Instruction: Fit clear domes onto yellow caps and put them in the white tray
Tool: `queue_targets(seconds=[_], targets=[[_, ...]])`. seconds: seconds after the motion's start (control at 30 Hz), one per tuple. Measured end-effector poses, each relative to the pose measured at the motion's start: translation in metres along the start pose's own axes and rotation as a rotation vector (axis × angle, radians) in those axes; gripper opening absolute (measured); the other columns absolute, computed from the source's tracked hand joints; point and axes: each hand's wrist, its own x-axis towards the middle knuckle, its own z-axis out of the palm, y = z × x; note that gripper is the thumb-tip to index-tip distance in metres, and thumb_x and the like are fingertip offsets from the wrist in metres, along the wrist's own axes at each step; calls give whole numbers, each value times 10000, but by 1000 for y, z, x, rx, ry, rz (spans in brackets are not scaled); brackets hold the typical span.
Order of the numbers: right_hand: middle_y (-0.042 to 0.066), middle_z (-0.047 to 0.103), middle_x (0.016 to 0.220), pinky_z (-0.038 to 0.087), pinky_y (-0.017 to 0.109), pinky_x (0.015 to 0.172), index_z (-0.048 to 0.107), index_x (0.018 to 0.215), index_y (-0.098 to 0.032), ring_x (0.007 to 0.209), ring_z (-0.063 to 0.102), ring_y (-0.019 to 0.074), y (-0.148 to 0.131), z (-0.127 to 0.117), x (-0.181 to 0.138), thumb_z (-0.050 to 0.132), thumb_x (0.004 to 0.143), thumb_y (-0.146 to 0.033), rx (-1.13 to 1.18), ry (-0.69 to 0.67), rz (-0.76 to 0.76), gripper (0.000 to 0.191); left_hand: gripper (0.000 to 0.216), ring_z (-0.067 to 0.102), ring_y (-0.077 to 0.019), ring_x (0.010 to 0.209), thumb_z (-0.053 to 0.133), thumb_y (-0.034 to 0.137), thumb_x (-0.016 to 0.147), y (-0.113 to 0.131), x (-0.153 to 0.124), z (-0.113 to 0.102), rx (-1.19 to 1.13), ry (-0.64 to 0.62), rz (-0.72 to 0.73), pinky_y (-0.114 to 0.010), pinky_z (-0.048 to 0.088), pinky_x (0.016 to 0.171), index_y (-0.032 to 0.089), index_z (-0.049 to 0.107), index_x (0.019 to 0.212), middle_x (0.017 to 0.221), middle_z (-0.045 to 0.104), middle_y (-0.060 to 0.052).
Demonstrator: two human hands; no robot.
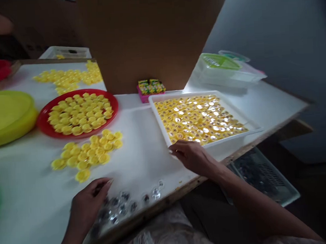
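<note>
My left hand hovers low over the table, thumb and fingertips drawn together; anything between them is too small to make out. Beside and below it lie several clear, shiny round pieces with dark centres. Loose yellow flower-shaped pieces are spread just beyond it. My right hand is at the near left corner of a white tray, fingers curled together and their grip hidden. Rows of yellow pieces with shiny centres fill that tray.
A red plate carries more yellow pieces, with a stacked yellow tub to its left. Behind stand a brown board and a pink box of small packets. Clear containers sit back right; a crate is below the edge.
</note>
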Motion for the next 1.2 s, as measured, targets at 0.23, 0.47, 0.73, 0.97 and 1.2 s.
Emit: queue_targets(seconds=[0.23, 0.47, 0.73, 0.97, 1.2], targets=[[66, 639, 921, 421, 238, 718, 656, 986, -181, 831, 607, 175, -31, 63, -15, 619, 722, -60, 95, -343, -130, 293, 304, 618, -174, 726, 547, 501, 744, 4, -16, 2, 77, -187, 88, -254, 477, 672, 249, 656, 875, 841, 691, 6], [50, 603, 896, 409, 214, 688, 682, 823, -169, 762, 581, 128, -17, 79, -25, 576, 739, -33, 168, -335, -86, 192, 224, 570, -152, 662, 519, 416, 787, 22, -16, 21, 142, -228, 280, -255, 431, 629, 247, 653, 848, 813, 655, 8], [-1, 615, 710, 396, 199, 612, 635, 733, -164, 658, 558, 112, -14, 91, -18, 537, 763, -39, 261, -202, 62, 162, 198, 573, -140, 661, 499, 343, 824, 36, -16, 39, 134, -302, 374, -255, 424, 643, 220, 651, 857, 824, 648, -6], [91, 603, 1087, 428, 312, 887, 616, 1049, -171, 1019, 537, 194, -22, 83, -29, 542, 800, -71, 177, -171, -235, 279, 194, 580, -141, 660, 484, 304, 832, 38, -16, 39, 129, -277, 414, -260, 432, 654, 212, 649, 874, 841, 654, -16], [93, 637, 936, 455, 313, 816, 640, 912, -165, 891, 570, 187, -30, 103, -13, 472, 875, -130, 222, -69, -248, 176, 184, 583, -144, 655, 511, 281, 808, 39, -14, 38, 26, -231, 390, -263, 446, 640, 218, 665, 887, 859, 673, -18]])
